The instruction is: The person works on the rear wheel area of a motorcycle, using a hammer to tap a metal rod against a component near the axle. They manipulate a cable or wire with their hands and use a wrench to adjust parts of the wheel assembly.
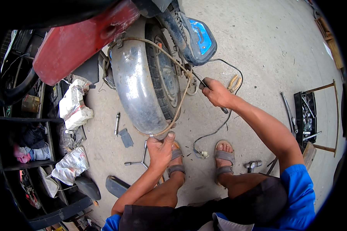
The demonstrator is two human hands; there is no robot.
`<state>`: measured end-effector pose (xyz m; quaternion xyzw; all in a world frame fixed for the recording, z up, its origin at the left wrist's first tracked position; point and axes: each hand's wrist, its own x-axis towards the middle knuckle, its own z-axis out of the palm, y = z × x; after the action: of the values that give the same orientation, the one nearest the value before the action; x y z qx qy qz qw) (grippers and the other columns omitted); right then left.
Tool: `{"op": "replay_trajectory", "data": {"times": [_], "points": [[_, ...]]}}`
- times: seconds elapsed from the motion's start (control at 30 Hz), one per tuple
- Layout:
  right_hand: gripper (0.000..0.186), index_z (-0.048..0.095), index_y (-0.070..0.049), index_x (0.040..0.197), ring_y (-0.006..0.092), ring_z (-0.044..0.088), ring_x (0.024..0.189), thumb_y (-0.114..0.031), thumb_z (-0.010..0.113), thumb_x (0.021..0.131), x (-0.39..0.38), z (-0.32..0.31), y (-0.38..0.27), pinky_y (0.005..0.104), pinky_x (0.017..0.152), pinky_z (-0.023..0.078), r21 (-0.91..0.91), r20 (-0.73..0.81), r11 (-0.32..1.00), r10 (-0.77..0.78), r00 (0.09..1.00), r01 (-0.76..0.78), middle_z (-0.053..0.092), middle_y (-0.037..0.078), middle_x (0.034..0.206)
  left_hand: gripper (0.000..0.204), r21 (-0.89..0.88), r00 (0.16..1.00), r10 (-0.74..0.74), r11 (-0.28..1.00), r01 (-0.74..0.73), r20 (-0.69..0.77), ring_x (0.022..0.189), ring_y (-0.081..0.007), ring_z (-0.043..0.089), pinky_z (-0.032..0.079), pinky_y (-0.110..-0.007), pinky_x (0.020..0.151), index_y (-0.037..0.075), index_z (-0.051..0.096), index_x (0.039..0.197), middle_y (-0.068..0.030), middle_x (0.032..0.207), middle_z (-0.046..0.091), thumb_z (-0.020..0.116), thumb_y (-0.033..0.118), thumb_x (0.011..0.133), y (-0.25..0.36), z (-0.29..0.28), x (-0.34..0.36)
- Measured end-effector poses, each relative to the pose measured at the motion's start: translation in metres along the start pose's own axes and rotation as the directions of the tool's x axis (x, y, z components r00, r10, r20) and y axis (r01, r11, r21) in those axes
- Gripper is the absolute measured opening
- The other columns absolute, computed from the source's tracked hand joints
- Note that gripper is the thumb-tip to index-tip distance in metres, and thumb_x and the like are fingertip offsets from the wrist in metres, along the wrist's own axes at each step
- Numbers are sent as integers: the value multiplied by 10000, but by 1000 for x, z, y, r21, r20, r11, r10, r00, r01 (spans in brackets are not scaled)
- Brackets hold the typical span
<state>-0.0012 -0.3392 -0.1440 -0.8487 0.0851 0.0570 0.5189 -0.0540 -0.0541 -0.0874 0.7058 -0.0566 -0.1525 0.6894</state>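
A scuffed silver metal mudguard (133,73) curves over a motorcycle's black tyre (160,71). A brown cord-like line (180,104) runs along the wheel side and down to the mudguard's lower end. There my left hand (160,151) is closed around the edge, its thumb pointing up; the fingers underneath are hidden. To the right of the wheel, my right hand (218,93) grips a dark-handled tool (224,110). Its thin tip points toward the knotted part of the cord near the axle; the tool's kind is unclear.
Yellow-handled pliers (235,82) and a black cable (219,131) lie right of the wheel. A socket (117,123) and a three-armed wrench (142,158) lie left. A tool tray (306,115) stands far right; cluttered shelves (27,167) fill the left side. A blue-and-black part (202,38) juts overhead.
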Motion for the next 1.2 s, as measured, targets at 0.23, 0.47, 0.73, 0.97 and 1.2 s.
{"op": "replay_trajectory", "data": {"times": [0.23,0.47,0.73,0.97,1.2], "points": [[197,591,53,1041,66,397,499,-106,528,942,-2,-49,-70,263,393,349,722,352,466,390,851,-512,436,-32,704,418,-26,998,58,998,-58,-9,797,-92,561,443,-260,707,-30,664,1218,-61,1038,698,749,288,960,-4,1,3],[194,544,66,1008,387,611,696,-101,507,917,-12,-6,-12,487,615,494,-64,-39,996,65,997,-67,592,221,763,473,-10,1000,-10,1000,10,9,1091,-189,604,448,-361,990,-25,642,1214,-98,1145,683,744,360,958,-4,-1,0],[188,530,58,1070,488,624,802,-71,488,940,4,9,21,537,725,490,-269,-67,953,-161,985,138,630,302,845,404,-30,998,66,997,-67,-16,646,-47,538,439,-204,548,-39,668,1237,-62,1020,708,753,243,961,-6,-1,3],[159,599,44,1014,53,407,531,-97,556,954,-3,-41,-56,241,399,327,737,337,514,283,898,-438,439,-27,720,443,-15,1000,1,1000,-1,-8,935,-135,589,450,-305,834,-24,656,1215,-84,1098,700,747,324,957,-3,0,0],[168,610,22,959,85,425,498,-133,547,954,-20,-21,-48,279,385,355,419,116,845,314,942,-333,447,-14,705,392,-34,999,35,999,-35,-12,661,-41,549,448,-203,539,-29,656,1254,-73,1085,720,749,215,961,-5,-1,1]]}}
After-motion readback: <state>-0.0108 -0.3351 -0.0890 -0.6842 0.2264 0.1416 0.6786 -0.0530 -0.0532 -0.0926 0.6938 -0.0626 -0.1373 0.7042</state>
